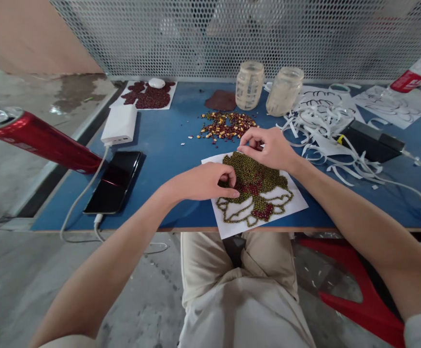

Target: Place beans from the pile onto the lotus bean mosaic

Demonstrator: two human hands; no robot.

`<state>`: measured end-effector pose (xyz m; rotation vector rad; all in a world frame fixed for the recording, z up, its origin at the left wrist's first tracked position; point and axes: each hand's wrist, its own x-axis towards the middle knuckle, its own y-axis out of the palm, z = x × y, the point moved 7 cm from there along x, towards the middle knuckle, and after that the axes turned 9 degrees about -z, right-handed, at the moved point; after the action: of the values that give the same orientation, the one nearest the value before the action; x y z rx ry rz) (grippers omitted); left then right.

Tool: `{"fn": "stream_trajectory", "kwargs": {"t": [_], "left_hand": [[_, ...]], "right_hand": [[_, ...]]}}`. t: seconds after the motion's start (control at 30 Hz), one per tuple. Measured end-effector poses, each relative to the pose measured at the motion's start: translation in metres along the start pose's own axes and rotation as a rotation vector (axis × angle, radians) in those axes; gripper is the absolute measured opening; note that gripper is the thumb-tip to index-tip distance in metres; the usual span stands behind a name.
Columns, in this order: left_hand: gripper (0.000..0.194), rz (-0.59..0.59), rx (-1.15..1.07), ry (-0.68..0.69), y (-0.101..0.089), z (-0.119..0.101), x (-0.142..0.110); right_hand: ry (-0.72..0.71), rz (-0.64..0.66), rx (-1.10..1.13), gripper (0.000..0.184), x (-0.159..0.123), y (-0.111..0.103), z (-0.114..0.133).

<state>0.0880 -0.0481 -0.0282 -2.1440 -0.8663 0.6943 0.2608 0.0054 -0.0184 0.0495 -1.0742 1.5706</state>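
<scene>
A white paper sheet (pixel 224 231) lies at the table's front edge, with a bean picture (pixel 246 169) of green and dark red beans covering much of it. Parts of the lower design are outlined in green beans around white areas. My left hand (pixel 212 181) rests over the picture's left side, fingers curled and thumb close to the index finger. At the picture's top edge is my right hand (pixel 268 147), its thumb and index finger pinched together. Anything between either hand's fingertips is too small or hidden to make out. Just beyond lies a pile of mixed red, yellow and green beans (pixel 228 125).
Two clear jars (pixel 249 87) stand at the back by a perforated metal panel (pixel 196 43). Paper strips (pixel 315 121) and a black device (pixel 371 140) lie right. On the left are a red can (pixel 47 140), a phone (pixel 114 183), a white power bank (pixel 119 124) and a red-bean picture (pixel 152 99).
</scene>
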Motion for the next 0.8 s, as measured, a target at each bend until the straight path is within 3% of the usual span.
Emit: {"fn": "stream_trajectory", "kwargs": {"t": [0.67,0.73,0.8], "left_hand": [[0.027,-0.039,0.091,-0.014,0.004,0.007,-0.001],[0.026,-0.069,0.057,0.027,0.0,0.003,-0.003],[0.025,-0.179,0.046,0.062,-0.004,-0.001,-0.001]], "right_hand": [[-0.005,0.009,0.009,0.016,-0.001,0.002,0.003],[-0.01,-0.008,0.017,0.016,-0.001,0.001,0.003],[-0.007,-0.05,0.025,0.016,0.0,-0.002,0.002]]}}
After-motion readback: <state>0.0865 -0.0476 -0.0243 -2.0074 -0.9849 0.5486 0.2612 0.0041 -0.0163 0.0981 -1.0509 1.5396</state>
